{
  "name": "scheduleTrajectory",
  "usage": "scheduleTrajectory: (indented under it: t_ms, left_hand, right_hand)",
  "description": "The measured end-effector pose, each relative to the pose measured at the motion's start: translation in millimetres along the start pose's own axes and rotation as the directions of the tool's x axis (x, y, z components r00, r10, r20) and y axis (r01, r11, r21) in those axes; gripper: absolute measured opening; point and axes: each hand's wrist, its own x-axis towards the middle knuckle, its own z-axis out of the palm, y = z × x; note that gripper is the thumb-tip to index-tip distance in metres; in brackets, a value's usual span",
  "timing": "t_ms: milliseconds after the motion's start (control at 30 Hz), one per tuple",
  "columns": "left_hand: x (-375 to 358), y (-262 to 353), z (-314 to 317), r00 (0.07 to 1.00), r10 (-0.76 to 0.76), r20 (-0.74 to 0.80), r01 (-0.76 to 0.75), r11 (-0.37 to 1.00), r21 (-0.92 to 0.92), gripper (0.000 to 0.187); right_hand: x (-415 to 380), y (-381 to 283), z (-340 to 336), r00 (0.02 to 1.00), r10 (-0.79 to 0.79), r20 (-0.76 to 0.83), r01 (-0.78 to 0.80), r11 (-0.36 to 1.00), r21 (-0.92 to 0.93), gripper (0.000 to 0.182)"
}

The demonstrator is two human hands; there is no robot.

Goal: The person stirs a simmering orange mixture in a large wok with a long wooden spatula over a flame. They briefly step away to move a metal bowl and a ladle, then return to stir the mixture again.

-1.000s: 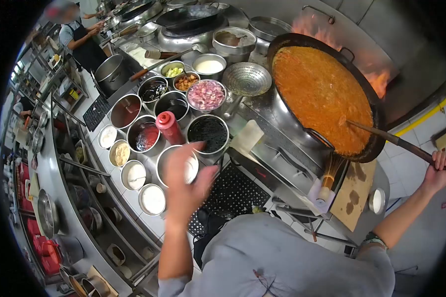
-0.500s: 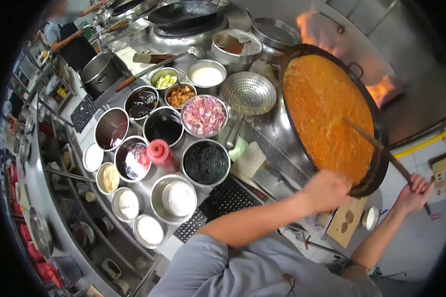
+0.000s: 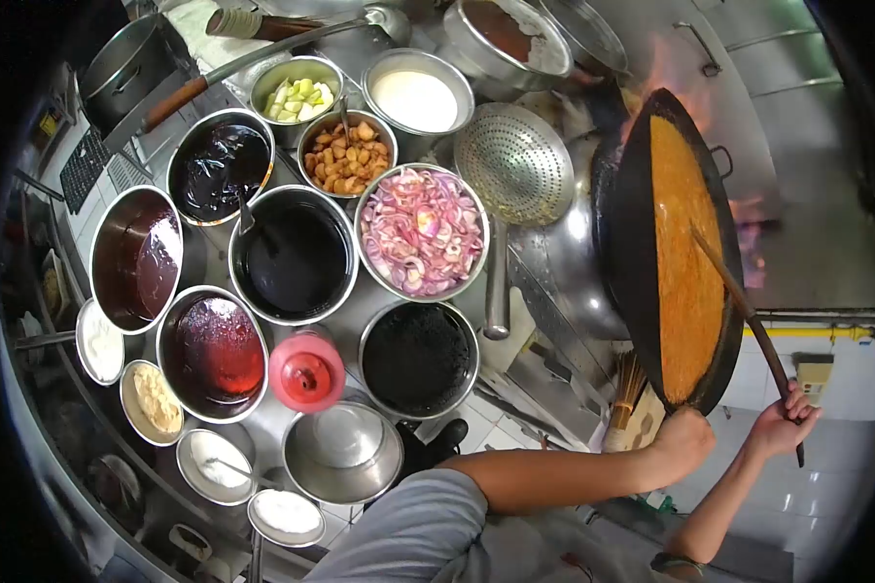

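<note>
A large black wok stands tilted at the right, holding thick orange sauce with an oily surface. My left hand is closed in a fist at the wok's near end, round its handle, which the fingers mostly hide. My right hand grips the dark handle of a long ladle. The ladle's far end is sunk in the sauce, so its bowl is hidden. Flames rise behind the wok.
Left of the wok lies a perforated strainer. Steel pots hold sliced red onions, dark liquids, fried brown pieces and white powder. A red squeeze bottle stands among them. A bamboo brush is near my left hand.
The wok has tipped, so its sauce shows as a narrower band and more bare wall is visible. The view has shifted closer over the pots; the other person is out of sight.
</note>
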Motion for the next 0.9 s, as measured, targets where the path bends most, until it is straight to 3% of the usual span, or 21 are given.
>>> scheduleTrajectory:
  t_ms: [67, 167, 200, 300, 433, 500, 700, 800, 900]
  left_hand:
    - [1, 2, 8, 0.999, -0.002, -0.037, 0.002, 1.0, 0.006, 0.012]
    - [6, 9, 32, 0.984, -0.168, -0.053, 0.153, 0.966, -0.207, 0.011]
    - [7, 7, 46, 0.986, -0.083, -0.148, 0.055, 0.981, -0.188, 0.013]
    - [1, 3, 24, 0.99, -0.013, -0.141, 0.003, 0.997, -0.073, 0.016]
    - [8, 4, 44, 0.985, -0.003, -0.17, -0.019, 0.992, -0.125, 0.02]
    - [7, 5, 39, 0.985, -0.013, -0.175, -0.01, 0.991, -0.133, 0.021]
    - [12, 2, 47, 0.977, -0.084, -0.196, -0.019, 0.88, -0.474, 0.023]
    - [8, 0, 35, 0.991, 0.006, -0.132, -0.035, 0.976, -0.217, 0.024]
    - [11, 1, 46, 0.988, -0.063, -0.143, -0.004, 0.905, -0.425, 0.02]
  right_hand:
    - [17, 2, -13, 0.999, 0.03, 0.02, -0.03, 0.999, 0.018, 0.038]
    - [39, 1, -27, 0.998, 0.065, 0.008, -0.065, 0.998, -0.008, 0.038]
    - [51, 2, -40, 0.996, 0.081, 0.024, -0.081, 0.997, 0.0, 0.038]
    - [70, -7, -46, 0.993, 0.115, -0.004, -0.116, 0.993, -0.021, 0.038]
    - [99, -22, -68, 0.988, 0.154, 0.0, -0.154, 0.987, -0.054, 0.039]
    - [85, -36, -46, 0.988, 0.152, -0.039, -0.155, 0.984, -0.085, 0.041]
    - [102, -79, -64, 0.986, 0.164, -0.008, -0.163, 0.97, -0.182, 0.042]
    - [109, -105, -66, 0.985, 0.157, -0.076, -0.169, 0.964, -0.205, 0.042]
    - [124, -134, -85, 0.979, 0.19, -0.072, -0.202, 0.952, -0.23, 0.042]
